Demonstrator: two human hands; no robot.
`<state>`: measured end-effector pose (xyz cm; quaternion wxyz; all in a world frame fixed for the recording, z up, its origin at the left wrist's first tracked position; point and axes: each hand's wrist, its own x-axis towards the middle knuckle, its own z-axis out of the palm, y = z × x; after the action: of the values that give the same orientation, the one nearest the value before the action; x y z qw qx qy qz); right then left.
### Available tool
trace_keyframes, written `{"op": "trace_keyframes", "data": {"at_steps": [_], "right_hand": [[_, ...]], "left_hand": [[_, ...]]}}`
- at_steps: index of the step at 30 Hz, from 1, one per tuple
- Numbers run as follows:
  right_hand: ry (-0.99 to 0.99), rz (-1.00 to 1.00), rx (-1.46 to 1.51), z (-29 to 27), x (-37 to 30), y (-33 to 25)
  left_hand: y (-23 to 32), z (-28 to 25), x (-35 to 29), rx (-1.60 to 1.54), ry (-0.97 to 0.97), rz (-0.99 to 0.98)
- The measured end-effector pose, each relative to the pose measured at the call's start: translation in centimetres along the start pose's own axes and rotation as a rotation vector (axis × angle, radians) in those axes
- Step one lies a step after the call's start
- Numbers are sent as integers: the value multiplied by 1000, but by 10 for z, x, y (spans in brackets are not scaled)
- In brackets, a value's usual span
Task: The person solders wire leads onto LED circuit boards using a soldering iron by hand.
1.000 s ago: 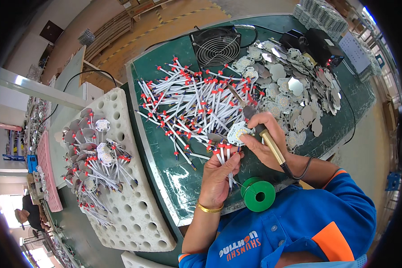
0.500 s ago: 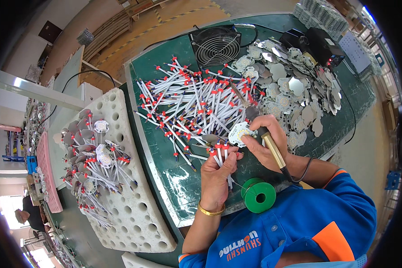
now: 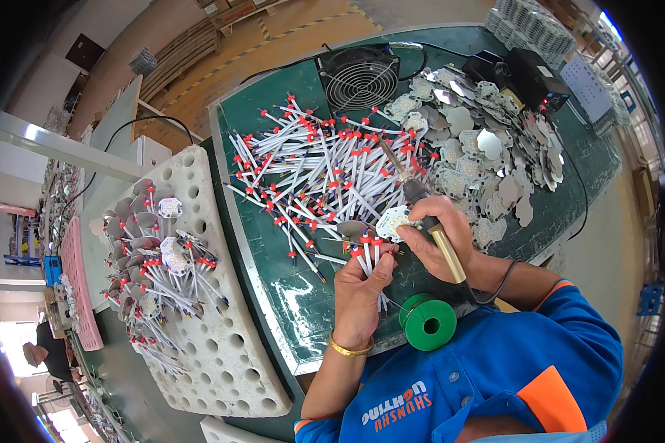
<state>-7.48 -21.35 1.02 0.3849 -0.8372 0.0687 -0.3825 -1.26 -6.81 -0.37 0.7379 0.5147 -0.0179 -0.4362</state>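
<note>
My left hand (image 3: pixel 358 299) is closed round several white cables (image 3: pixel 366 255) with red collars, their ends pointing up toward my right hand. A thin wire runs from near its fingers to a green solder spool (image 3: pixel 428 323) just below. My right hand (image 3: pixel 454 232) has a soldering iron (image 3: pixel 446 252) lying across it, tip pointing up and left over the cable pile. Between its thumb and fingers it also pinches a white LED board (image 3: pixel 394 223), close above the held cables. A grey metal disc (image 3: pixel 353 229) lies beside those cables.
A pile of red-collared cables (image 3: pixel 295 177) spreads over the green table, beside heaped LED boards (image 3: pixel 488 148). Behind are a black fan (image 3: pixel 360 85) and a black box (image 3: pixel 536 80). At left, a holed foam block (image 3: pixel 222 354) carries boards with cables attached. A person (image 3: pixel 48 354) is far left.
My right hand has shifted slightly, and the LED board in it has tilted a little. My left hand has barely moved, still holding the cables.
</note>
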Motion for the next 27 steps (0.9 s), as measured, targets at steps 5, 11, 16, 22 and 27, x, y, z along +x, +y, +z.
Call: {"op": "trace_keyframes", "data": {"at_steps": [5, 11, 16, 22, 27], "right_hand": [[13, -120, 14, -1, -1, -1], [-60, -239, 37, 1, -6, -1], [35, 61, 8, -5, -2, -4], [-32, -8, 62, -6, -2, -8], [-37, -79, 86, -7, -3, -3]], "left_hand": [[-4, -2, 2, -6, 2, -4], [-2, 6, -2, -97, 54, 18], [5, 7, -4, -109, -57, 103], [5, 10, -5, -40, -15, 144], [8, 11, -8, 44, 3, 120]]}}
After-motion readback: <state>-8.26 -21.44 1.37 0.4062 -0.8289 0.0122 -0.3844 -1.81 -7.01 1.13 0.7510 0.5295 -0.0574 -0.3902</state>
